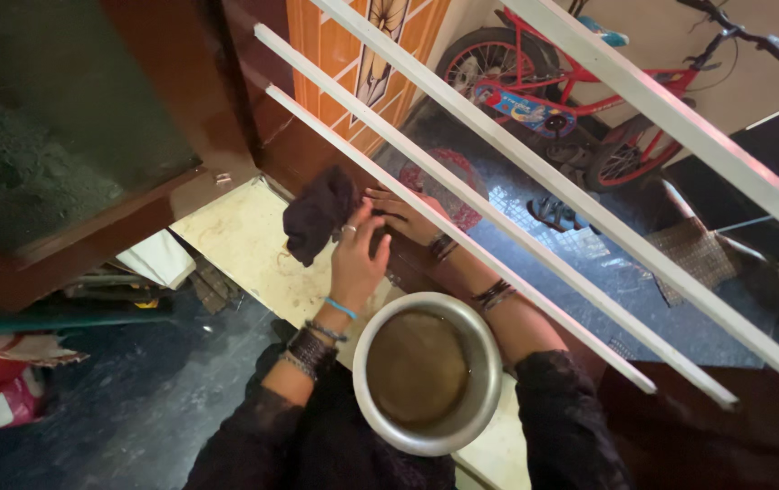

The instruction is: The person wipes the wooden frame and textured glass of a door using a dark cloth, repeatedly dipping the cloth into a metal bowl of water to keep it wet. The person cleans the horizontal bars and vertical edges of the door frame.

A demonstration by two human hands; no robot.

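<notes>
My left hand (356, 255) grips a dark wet cloth (317, 213) that hangs over the pale stone sill. My right hand (405, 215) rests just right of it, fingers spread against the sill by the white grille bars (462, 172). Whether it touches the cloth I cannot tell. A round steel bowl (428, 372) of brown, murky water sits between my forearms, close to my lap. Both wrists wear dark bangles, and a blue band is on the left one.
A brown wooden frame with a dark green pane (54, 127) stands at the left. Beyond the bars, below, are a red bicycle (580, 86), a red round mat (448, 181) and sandals (553, 213). Bags and clutter (0, 381) lie at the far left.
</notes>
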